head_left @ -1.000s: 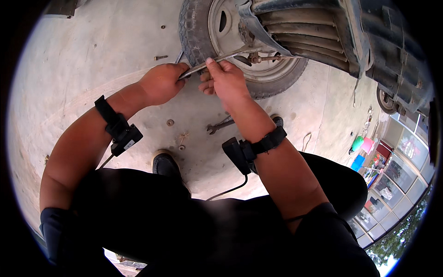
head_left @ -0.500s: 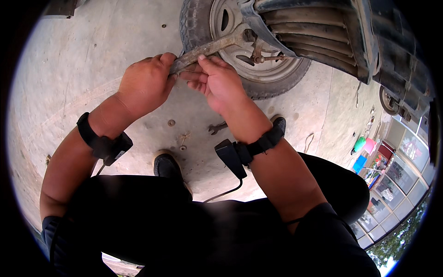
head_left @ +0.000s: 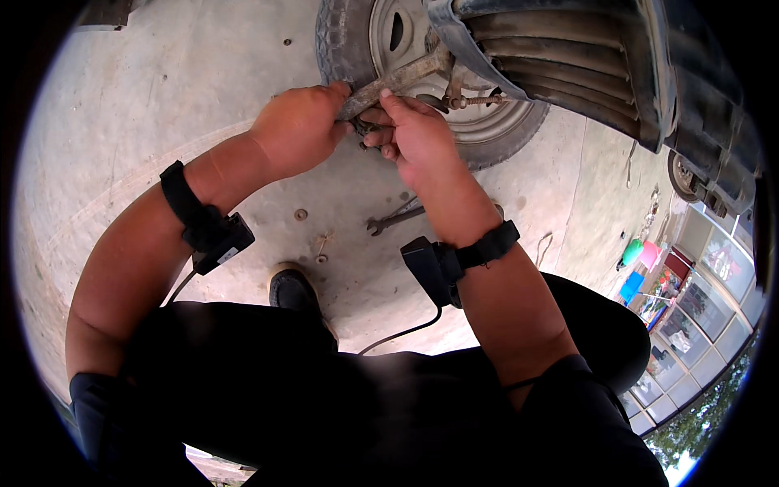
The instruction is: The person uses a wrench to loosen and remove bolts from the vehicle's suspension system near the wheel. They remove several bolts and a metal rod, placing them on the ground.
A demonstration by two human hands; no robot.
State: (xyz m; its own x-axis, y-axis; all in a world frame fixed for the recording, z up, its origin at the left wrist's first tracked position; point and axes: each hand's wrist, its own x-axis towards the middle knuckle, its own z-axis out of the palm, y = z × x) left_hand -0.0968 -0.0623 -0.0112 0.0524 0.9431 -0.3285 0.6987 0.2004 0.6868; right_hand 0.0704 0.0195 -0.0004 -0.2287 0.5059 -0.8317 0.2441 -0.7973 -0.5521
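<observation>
A large, worn open-end wrench [head_left: 395, 79] slants up to the right in front of a wheel, its far head partly hidden near the dark plastic panel [head_left: 466, 40]. My left hand [head_left: 302, 130] is closed round the wrench's near end. My right hand [head_left: 423, 138] pinches the shaft a little farther up, thumb on top and fingers curled below. A small dark thing [head_left: 365, 127] shows by the right fingers; its kind is unclear. Behind the wrench are the wheel's tyre [head_left: 345, 49] and a rusty threaded rod [head_left: 480, 101].
Another open-end wrench [head_left: 399, 217] lies on the concrete floor below my right hand. A round washer-like piece [head_left: 301, 215] lies left of it. My shoe [head_left: 294, 290] is planted nearby. The ribbed dark vehicle part [head_left: 556, 57] overhangs the wheel at the upper right.
Both hands and the wrench have shifted to the right, and the wrench's far head is now more hidden. More of the wrench on the floor shows.
</observation>
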